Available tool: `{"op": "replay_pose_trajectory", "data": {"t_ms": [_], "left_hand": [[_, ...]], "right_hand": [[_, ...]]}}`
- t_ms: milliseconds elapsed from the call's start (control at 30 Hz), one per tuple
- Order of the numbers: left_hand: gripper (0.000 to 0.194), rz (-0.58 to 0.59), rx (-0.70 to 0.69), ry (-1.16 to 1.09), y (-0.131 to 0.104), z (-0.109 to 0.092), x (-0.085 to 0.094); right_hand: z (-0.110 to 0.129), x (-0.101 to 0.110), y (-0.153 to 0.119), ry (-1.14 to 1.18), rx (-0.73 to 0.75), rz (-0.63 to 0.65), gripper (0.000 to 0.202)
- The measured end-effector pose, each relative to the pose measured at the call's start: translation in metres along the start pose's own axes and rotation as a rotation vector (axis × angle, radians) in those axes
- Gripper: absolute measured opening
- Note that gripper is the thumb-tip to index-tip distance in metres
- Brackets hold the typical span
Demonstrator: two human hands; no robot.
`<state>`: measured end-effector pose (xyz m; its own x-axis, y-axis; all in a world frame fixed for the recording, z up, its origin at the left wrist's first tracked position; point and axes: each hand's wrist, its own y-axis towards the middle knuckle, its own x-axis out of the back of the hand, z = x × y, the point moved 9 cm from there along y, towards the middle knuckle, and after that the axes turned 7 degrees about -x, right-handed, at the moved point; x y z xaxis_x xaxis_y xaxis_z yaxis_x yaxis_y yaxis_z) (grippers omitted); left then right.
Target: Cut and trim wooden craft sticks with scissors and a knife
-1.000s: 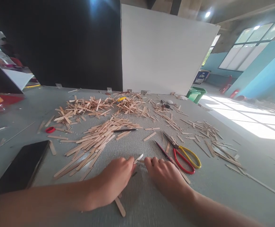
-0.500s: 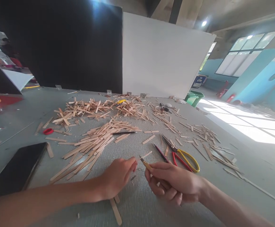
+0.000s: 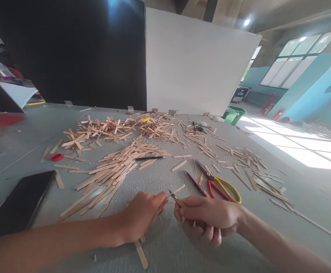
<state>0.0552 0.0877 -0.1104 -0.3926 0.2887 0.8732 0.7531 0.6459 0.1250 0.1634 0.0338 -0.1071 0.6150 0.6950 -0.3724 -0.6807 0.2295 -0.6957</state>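
My left hand (image 3: 146,210) pinches a thin wooden stick (image 3: 178,189) whose free end sticks out to the right, over the grey tabletop. In my right hand (image 3: 207,218) is a craft knife (image 3: 178,201) with a yellowish handle, its dark blade pointing up and left at the stick. Whether blade and stick touch is too small to tell. Just beyond the right hand lie scissors (image 3: 223,186) with one yellow and one red handle, beside a dark pencil (image 3: 196,183). Two sticks (image 3: 141,254) lie partly hidden under the left wrist.
A heap of craft sticks (image 3: 116,167) spreads ahead of the left hand, with a black pen (image 3: 149,158) on it. A dark phone-like slab (image 3: 20,199) and a red tape ring (image 3: 57,156) lie left. Trimmed sticks (image 3: 247,161) are scattered right. Black and white panels (image 3: 199,64) stand behind.
The left hand has shifted slightly right with the stick, whose free end tips a little farther right. The right hand keeps the knife near it, fingers slightly shifted.
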Motion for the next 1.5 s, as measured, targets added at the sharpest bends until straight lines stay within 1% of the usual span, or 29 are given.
{"op": "replay_pose_trajectory", "data": {"t_ms": [67,100,133,233,267,300,333,367,400,500,533,567,600,633,700,767,800,833,900,967,1000,1033,1100,1200,1267,1300,1333,1400,1500], "left_hand": [[0.028,-0.006,-0.007,0.01,0.0,-0.001,0.0],[0.028,-0.016,-0.002,0.016,0.0,0.0,0.001],[0.028,-0.025,0.003,0.019,0.0,-0.001,0.003],[0.025,-0.035,0.003,0.013,-0.001,-0.004,0.008],[0.025,-0.034,-0.001,0.01,-0.002,-0.005,0.009],[0.025,-0.033,-0.005,0.01,-0.002,-0.006,0.01],[0.025,-0.033,-0.007,0.013,-0.002,-0.006,0.011],[0.025,-0.036,-0.009,0.02,-0.002,-0.006,0.011],[0.025,-0.039,-0.012,0.028,-0.002,-0.006,0.01],[0.027,-0.044,-0.029,0.058,-0.002,-0.005,0.007],[0.028,-0.043,-0.037,0.064,-0.002,-0.004,0.006],[0.028,-0.042,-0.045,0.067,-0.002,-0.004,0.005],[0.028,-0.04,-0.053,0.068,-0.003,-0.004,0.004],[0.027,-0.041,-0.06,0.068,-0.003,-0.005,0.004],[0.024,-0.044,-0.07,0.064,-0.003,-0.006,0.005],[0.021,-0.05,-0.072,0.064,-0.003,-0.006,0.007],[0.02,-0.053,-0.072,0.064,-0.003,-0.006,0.007],[0.019,-0.055,-0.072,0.066,-0.003,-0.006,0.007],[0.02,-0.057,-0.074,0.073,-0.003,-0.006,0.006],[0.022,-0.053,-0.082,0.081,-0.003,-0.006,0.004],[0.023,-0.05,-0.085,0.084,-0.004,-0.006,0.003],[0.024,-0.048,-0.087,0.086,-0.004,-0.006,0.003],[0.024,-0.046,-0.084,0.086,-0.004,-0.006,0.002],[0.021,-0.053,-0.068,0.077,-0.004,-0.005,0.004],[0.017,-0.05,-0.066,0.056,-0.003,-0.006,0.005],[0.015,-0.047,-0.067,0.042,-0.003,-0.007,0.006],[0.013,-0.044,-0.067,0.027,-0.003,-0.007,0.007],[0.013,-0.041,-0.062,-0.003,-0.003,-0.008,0.008],[0.016,-0.046,-0.047,-0.036,-0.002,-0.005,0.009]], "right_hand": [[0.002,-0.001,-0.002,-0.001,0.0,0.038,0.015],[0.001,-0.002,0.002,0.012,0.017,0.022,0.015],[-0.001,-0.004,0.009,0.03,0.043,-0.018,0.013],[-0.005,-0.008,0.031,0.057,0.198,-0.257,0.015],[-0.006,-0.011,0.036,0.083,0.238,-0.302,0.015],[-0.007,-0.011,0.038,0.085,0.248,-0.351,0.016],[-0.006,-0.011,0.037,0.072,0.247,-0.37,0.016],[-0.004,-0.009,0.034,0.059,0.234,-0.356,0.017],[0.0,-0.009,0.029,0.042,0.211,-0.296,0.016],[0.004,-0.008,0.013,0.008,0.083,-0.037,0.013],[0.004,-0.009,0.009,-0.001,0.054,0.027,0.013],[0.004,-0.007,0.009,0.004,0.061,0.029,0.013],[0.003,-0.006,0.012,0.014,0.075,0.005,0.013],[0.0,-0.006,0.018,0.023,0.094,-0.048,0.014],[-0.004,-0.006,0.032,0.093,0.189,-0.206,0.018],[-0.008,-0.01,0.042,0.084,0.25,-0.321,0.018],[-0.007,-0.012,0.044,0.074,0.273,-0.352,0.018],[-0.006,-0.012,0.043,0.062,0.273,-0.362,0.017],[-0.001,-0.007,0.034,0.033,0.217,-0.326,0.017],[0.0,-0.005,0.022,-0.034,0.073,-0.201,0.012],[0.0,-0.002,0.015,-0.09,0.01,-0.167,0.012],[0.001,0.001,0.009,-0.144,-0.016,-0.159,0.011],[0.005,0.008,0.006,-0.203,0.021,-0.233,0.012],[0.0,0.004,0.02,-0.187,0.125,-0.352,0.019],[0.0,0.0,0.03,-0.199,0.267,-0.458,0.023],[0.003,-0.003,0.032,-0.237,0.362,-0.494,0.02],[0.005,-0.006,0.034,-0.263,0.424,-0.505,0.019],[0.005,-0.01,0.039,-0.264,0.473,-0.46,0.016],[0.006,-0.007,0.04,-0.214,0.428,-0.353,0.014]]}}
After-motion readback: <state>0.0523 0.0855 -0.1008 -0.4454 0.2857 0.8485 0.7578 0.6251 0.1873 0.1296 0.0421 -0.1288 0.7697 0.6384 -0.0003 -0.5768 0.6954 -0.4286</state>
